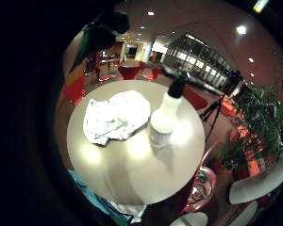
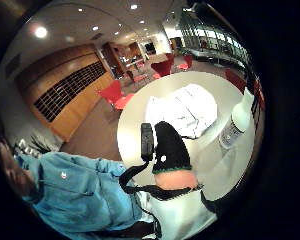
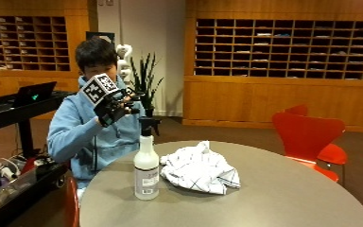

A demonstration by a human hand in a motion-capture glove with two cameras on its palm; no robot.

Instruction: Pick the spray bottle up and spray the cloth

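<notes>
A white spray bottle (image 3: pixel 146 165) with a black trigger head stands upright on the round grey table (image 3: pixel 276 198), near the edge closest to the seated person. A crumpled white cloth (image 3: pixel 200 169) with thin dark lines lies right beside it, toward the table's middle. My gloved right hand (image 3: pixel 114 106) is raised in the air above and behind the bottle, apart from it, fingers relaxed and holding nothing. The palm views show the bottle (image 1: pixel 166 115) (image 2: pixel 238 120) and the cloth (image 1: pixel 114 117) (image 2: pixel 185 110) on the table below, with my gloved thumb (image 2: pixel 168 146) in front.
A red chair (image 3: pixel 310 137) stands at the table's far right side. A dark side table (image 3: pixel 18 111) with a laptop is at the left. A green plant (image 3: pixel 145 80) stands behind the person. A tripod (image 1: pixel 221 101) is beyond the table.
</notes>
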